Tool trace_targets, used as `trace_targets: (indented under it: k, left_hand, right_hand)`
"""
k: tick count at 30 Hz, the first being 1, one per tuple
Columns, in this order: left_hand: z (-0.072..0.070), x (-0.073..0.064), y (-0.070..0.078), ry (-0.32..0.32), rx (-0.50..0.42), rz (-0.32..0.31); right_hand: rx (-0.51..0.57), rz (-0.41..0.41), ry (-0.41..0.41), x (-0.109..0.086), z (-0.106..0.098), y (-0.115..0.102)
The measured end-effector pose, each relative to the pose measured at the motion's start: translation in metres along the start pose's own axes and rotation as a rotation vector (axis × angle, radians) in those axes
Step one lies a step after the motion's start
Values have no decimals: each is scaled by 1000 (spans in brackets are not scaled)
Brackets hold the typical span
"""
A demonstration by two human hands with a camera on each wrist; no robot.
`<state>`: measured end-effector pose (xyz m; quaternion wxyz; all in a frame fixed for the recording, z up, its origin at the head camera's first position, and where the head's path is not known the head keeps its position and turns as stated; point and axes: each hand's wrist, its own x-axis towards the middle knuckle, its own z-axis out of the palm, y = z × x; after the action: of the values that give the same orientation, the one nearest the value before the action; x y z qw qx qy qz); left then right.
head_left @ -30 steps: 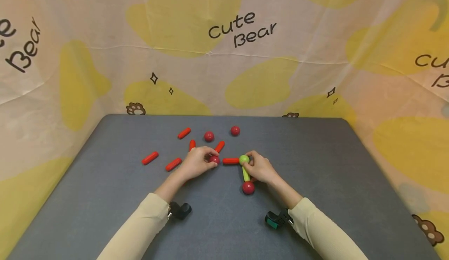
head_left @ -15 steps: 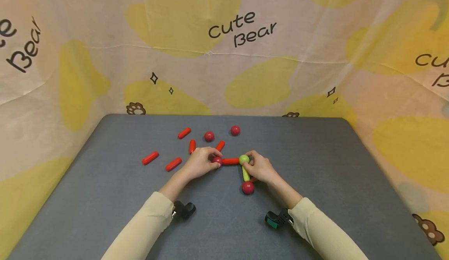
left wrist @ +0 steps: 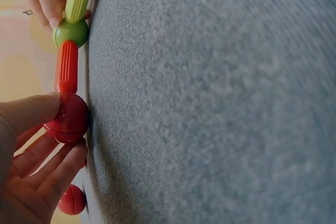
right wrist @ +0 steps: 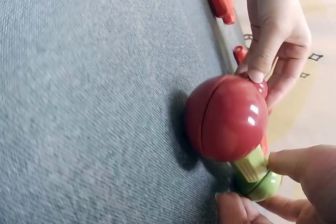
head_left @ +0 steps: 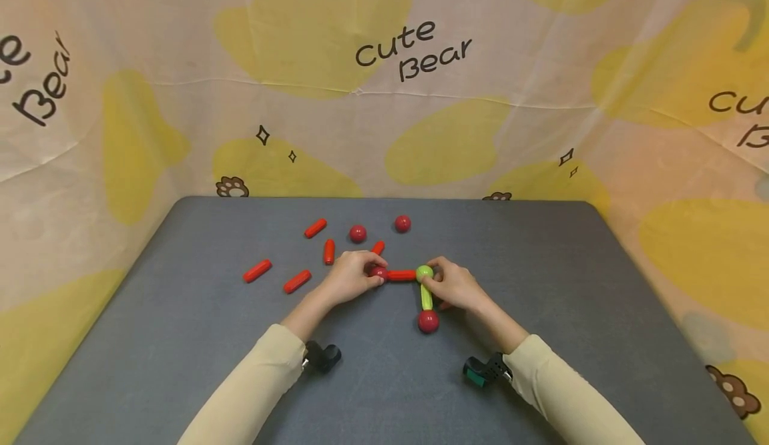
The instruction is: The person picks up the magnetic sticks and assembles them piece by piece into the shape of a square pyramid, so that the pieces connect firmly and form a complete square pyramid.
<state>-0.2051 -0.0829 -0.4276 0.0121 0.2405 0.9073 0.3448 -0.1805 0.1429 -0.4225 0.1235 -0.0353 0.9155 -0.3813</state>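
Note:
Between thumb and fingers, my left hand [head_left: 350, 277] holds a red ball [left wrist: 67, 121] against the left end of a red rod [head_left: 401, 275]. The rod's right end meets a green ball [head_left: 424, 273], which my right hand [head_left: 458, 287] pinches. From the green ball a yellow-green rod [head_left: 426, 297] runs toward the person, ending in another red ball [head_left: 428, 321]. Together the pieces form an L shape on the table. In the right wrist view, this near red ball partly hides the held one and the red rod.
Loose red rods lie left of the hands, including one red rod [head_left: 257, 271] farthest left and another red rod [head_left: 297, 281] nearer. Behind the hands sit two red balls, a left red ball [head_left: 358, 233] and a right red ball [head_left: 402, 223]. A patterned cloth [head_left: 444, 138] backs the grey table [head_left: 541, 265].
My left hand has moved right, bringing its red ball against the red rod's free end. Since half a second ago, both hands and the joined pieces have shifted slightly right.

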Motion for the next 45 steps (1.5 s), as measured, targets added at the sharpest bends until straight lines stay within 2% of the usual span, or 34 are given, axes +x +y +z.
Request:
trace_targets:
  k: [8,18,21,28,32,38,41,45]
  left_hand:
    - [5,6,2,10,1,11]
    - [1,1,12,64,-20,31]
    - [-2,-5,17,29,-37,32]
    - [1,-23,28,-116,-29,83]
    - [4,-31,34,-179,-8,70]
    - [9,-38,40,-228,84,60]
    - [11,-40,41,-238,126,63]
    - [14,-41,41,-230,145,73]
  right_hand:
    - [-122,-115,27,2,-8,4]
    - [-180,-130,41,-3,-17,14]
    - [-174,-123,45,-5,-18,16]
    - [-144,-80,43,-9,-14,15]
    - [-120,-48,33,-10,-10,13]
    - [-130,-76,30,-13,-7,9]
    - [-130,-94,16,-15,-7,8]
    - [-125,-75,-3,-15,-6,6]
